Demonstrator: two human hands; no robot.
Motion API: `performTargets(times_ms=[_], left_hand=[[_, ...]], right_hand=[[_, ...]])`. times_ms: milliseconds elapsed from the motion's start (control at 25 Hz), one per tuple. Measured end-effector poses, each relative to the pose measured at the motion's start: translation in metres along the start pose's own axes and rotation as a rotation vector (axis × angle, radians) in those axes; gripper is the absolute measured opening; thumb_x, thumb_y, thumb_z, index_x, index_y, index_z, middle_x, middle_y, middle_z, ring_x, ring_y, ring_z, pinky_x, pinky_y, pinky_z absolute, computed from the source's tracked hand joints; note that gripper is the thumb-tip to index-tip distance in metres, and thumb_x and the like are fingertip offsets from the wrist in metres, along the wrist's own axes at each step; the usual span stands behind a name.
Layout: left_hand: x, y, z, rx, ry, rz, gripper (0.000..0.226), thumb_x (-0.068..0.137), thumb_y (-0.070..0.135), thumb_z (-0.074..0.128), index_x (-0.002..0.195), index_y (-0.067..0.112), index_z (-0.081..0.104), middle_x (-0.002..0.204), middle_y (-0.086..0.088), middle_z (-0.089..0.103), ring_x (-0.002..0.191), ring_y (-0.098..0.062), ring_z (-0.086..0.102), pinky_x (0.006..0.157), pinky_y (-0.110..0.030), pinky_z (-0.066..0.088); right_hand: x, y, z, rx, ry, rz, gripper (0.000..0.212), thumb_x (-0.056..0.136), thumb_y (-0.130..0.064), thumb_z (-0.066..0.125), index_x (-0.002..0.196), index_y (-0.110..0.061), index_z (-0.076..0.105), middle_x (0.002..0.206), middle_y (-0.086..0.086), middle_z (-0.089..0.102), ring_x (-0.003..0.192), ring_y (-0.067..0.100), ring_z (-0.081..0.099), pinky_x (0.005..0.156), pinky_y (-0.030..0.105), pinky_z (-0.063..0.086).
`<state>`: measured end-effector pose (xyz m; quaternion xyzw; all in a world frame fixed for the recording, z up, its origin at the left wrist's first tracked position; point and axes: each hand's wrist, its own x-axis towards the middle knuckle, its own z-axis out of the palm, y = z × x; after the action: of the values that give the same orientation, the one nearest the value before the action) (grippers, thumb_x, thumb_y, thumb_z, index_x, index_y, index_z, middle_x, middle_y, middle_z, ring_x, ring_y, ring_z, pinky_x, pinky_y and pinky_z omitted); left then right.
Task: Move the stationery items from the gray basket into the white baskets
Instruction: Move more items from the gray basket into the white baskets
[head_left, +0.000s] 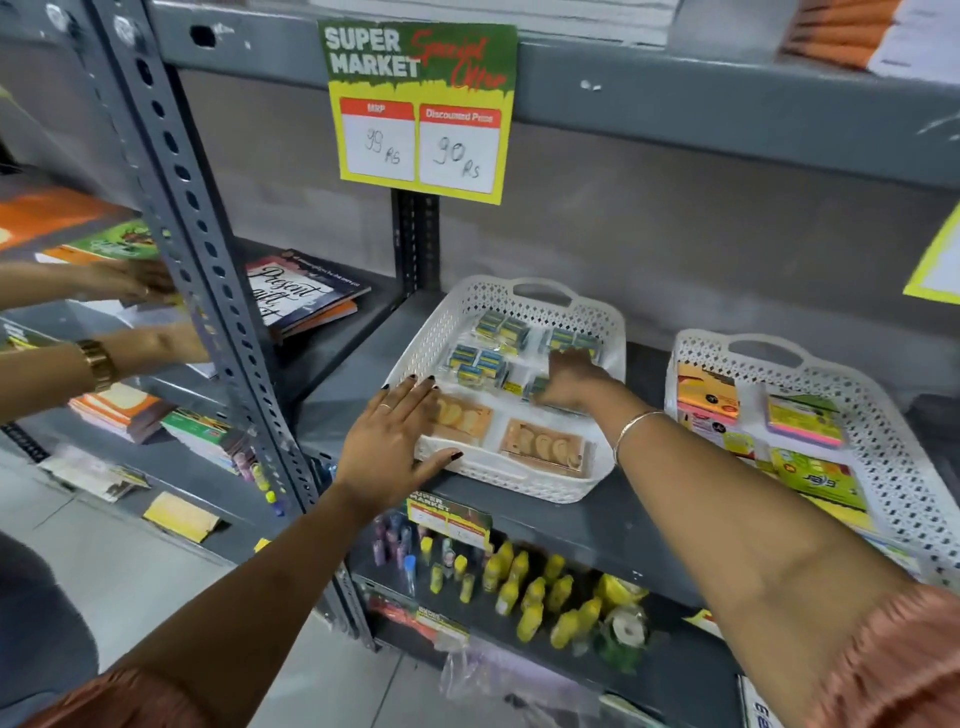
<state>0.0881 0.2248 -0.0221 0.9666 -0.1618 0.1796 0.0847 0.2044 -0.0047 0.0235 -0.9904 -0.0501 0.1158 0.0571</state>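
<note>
Two white baskets (519, 480), gray metal shelf (571, 525)

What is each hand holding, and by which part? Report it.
Left hand holds nothing: it lies flat on the near-left corner of the white basket. Right hand curls onto a packet inside; the grip is hidden.

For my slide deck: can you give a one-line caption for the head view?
Left hand rests on a white basket while the right hand reaches among its small packets.
</note>
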Motion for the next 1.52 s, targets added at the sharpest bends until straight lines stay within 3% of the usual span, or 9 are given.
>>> performTargets(times_ms=[240,360,440,600,760,920,1080,1360,1520], left_hand=[[-0.002,0.001,0.0,-0.012,-0.006,-0.035,0.088,0.084,0.072,0.013,0.129,0.005,0.049,0.138,-0.014,0.048,0.131,-0.027,0.036,0.109,-0.044,0.025],[-0.003,0.024,-0.008,-0.008,0.001,-0.04,0.088,0.086,0.069,0.011,0.136,0.001,0.036,0.145,-0.016,0.036,0.136,-0.027,0.026,0.114,-0.039,0.003],[0.001,0.064,-0.01,-0.044,0.03,0.029,0.086,0.087,0.066,0.012,0.139,0.0,0.027,0.148,-0.016,0.028,0.138,-0.026,0.018,0.113,-0.038,-0.005],[0.009,0.159,0.004,-0.184,0.047,0.28,0.081,0.088,0.063,0.02,0.141,0.003,0.019,0.148,-0.012,0.02,0.141,-0.016,-0.001,0.112,-0.031,0.002],[-0.003,0.205,0.046,-0.307,-0.087,0.365,0.086,0.085,0.069,0.029,0.143,0.007,0.014,0.149,-0.009,0.019,0.137,-0.025,0.019,0.111,-0.024,0.008],[-0.002,0.214,0.071,-0.274,-0.153,0.265,0.105,0.074,0.081,0.02,0.142,0.002,0.018,0.149,-0.018,0.026,0.136,-0.031,0.025,0.11,-0.036,0.022],[0.005,0.213,0.082,-0.075,-0.246,0.294,0.113,0.066,0.087,0.005,0.143,0.007,0.021,0.151,-0.013,0.026,0.139,-0.024,0.022,0.114,-0.043,0.019],[0.002,0.216,0.08,-0.031,-0.231,0.26,0.103,0.067,0.078,0.018,0.143,0.009,0.022,0.151,-0.009,0.026,0.139,-0.02,0.021,0.115,-0.039,0.015],[0.001,0.217,0.079,-0.029,-0.233,0.26,0.102,0.069,0.077,0.02,0.143,0.007,0.024,0.15,-0.011,0.028,0.138,-0.021,0.023,0.115,-0.04,0.016]], right_hand=[[-0.037,0.05,-0.043,0.097,0.38,0.008,0.054,0.089,-0.027,0.058,0.136,-0.005,0.043,0.138,0.019,0.041,0.132,0.035,0.037,0.1,0.044,0.043],[-0.066,0.098,-0.058,0.1,0.473,0.104,0.047,0.09,-0.024,0.055,0.132,-0.006,0.046,0.132,0.018,0.045,0.129,0.033,0.04,0.094,0.042,0.045],[-0.089,0.138,-0.061,0.11,0.489,0.196,0.045,0.09,-0.023,0.055,0.132,-0.008,0.047,0.132,0.016,0.046,0.129,0.032,0.041,0.094,0.041,0.046],[-0.132,0.209,-0.052,0.09,0.494,0.38,0.043,0.088,-0.02,0.056,0.129,-0.007,0.051,0.128,0.019,0.051,0.124,0.036,0.048,0.094,0.042,0.048],[-0.18,0.273,-0.033,0.104,0.42,0.599,0.04,0.09,-0.014,0.052,0.129,-0.005,0.052,0.136,0.018,0.051,0.127,0.034,0.051,0.101,0.041,0.045],[-0.22,0.324,-0.007,-0.013,0.217,0.849,0.046,0.093,-0.022,0.05,0.135,-0.002,0.05,0.14,0.017,0.051,0.13,0.032,0.049,0.107,0.039,0.042],[-0.238,0.342,0.005,0.046,-0.131,0.882,0.057,0.093,-0.024,0.055,0.145,-0.005,0.037,0.15,0.014,0.04,0.134,0.03,0.043,0.107,0.037,0.038],[-0.242,0.354,0.02,-0.036,-0.202,0.85,0.04,0.096,-0.021,0.048,0.133,-0.005,0.051,0.14,0.013,0.052,0.114,0.025,0.056,0.091,0.032,0.045],[-0.242,0.356,0.018,0.0,-0.17,0.856,0.047,0.097,-0.021,0.046,0.141,-0.004,0.043,0.151,0.012,0.039,0.132,0.028,0.045,0.105,0.035,0.041]])
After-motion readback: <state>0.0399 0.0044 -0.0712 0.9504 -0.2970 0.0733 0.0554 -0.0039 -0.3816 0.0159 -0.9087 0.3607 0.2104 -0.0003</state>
